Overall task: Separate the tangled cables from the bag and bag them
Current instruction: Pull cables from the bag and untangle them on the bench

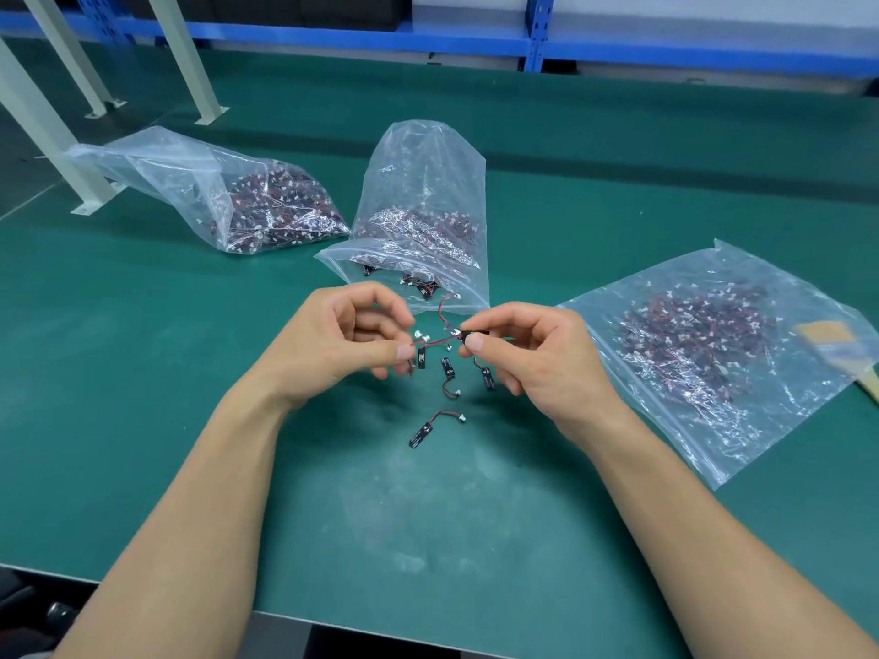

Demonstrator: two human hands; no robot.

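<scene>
Three clear plastic bags of small red-and-black cables with white connectors lie on the green table [142, 373]. The left bag [190, 183] lies on its side toward the far left corner, contents heaped at its right end. The middle bag [423, 197] sits mid-table with its mouth turned toward the near edge, and a few cables show at the opening. The right bag [713, 373] lies flat close to the right edge.

Both hands are raised just in front of the middle bag's mouth. The left hand [342, 344] pinches a red wire between thumb and forefinger, remaining fingers curled. The right hand [537, 359] pinches a black strip end between thumb and forefinger. A tangle of cables [435, 344] is strung between the two hands.

Two further cables show directly below the tangle; whether they hang from it or rest on the table cannot be told. One separated cable [435, 428] lies alone on the table, nearer the near edge than the hands.

A brush [827, 340] with a pale handle lies at the right edge, just beside the right bag, blurred. Blue shelving [537, 35] stands beyond the far edge.
</scene>
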